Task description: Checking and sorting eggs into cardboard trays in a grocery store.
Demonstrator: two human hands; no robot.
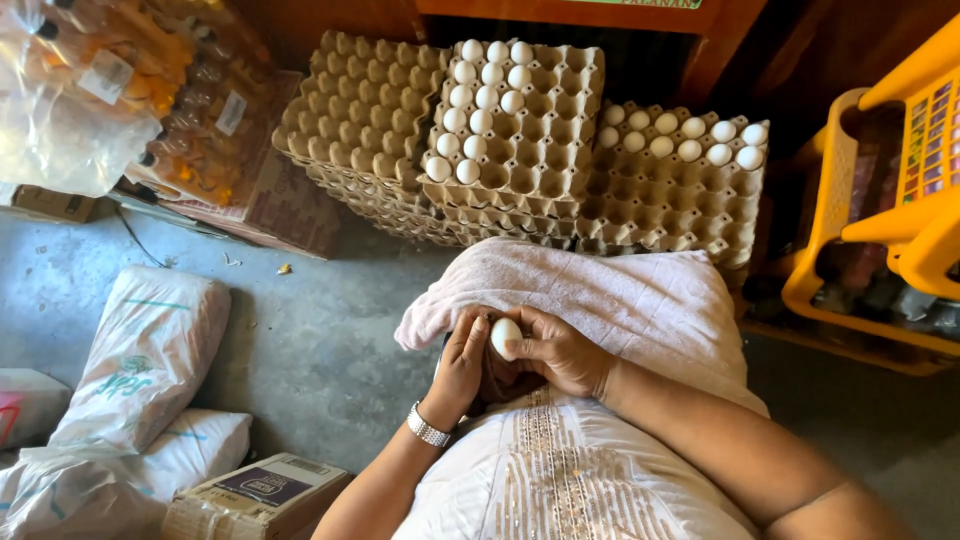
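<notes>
white egg (505,337) sits pinched between both hands, left hand (460,365) and right hand (560,352) grasping it over a pink towel (610,295).

We hold an egg (505,337) between both hands: left hand (458,368) to its left, right hand (562,352) to its right, over a towel (620,295) on our lap. Beyond the towel stand three stacks of egg trays (520,140) side by side. Sacks (140,360) lie on the floor (310,350) to the left, a plastic rack (880,200) to the right.
</notes>
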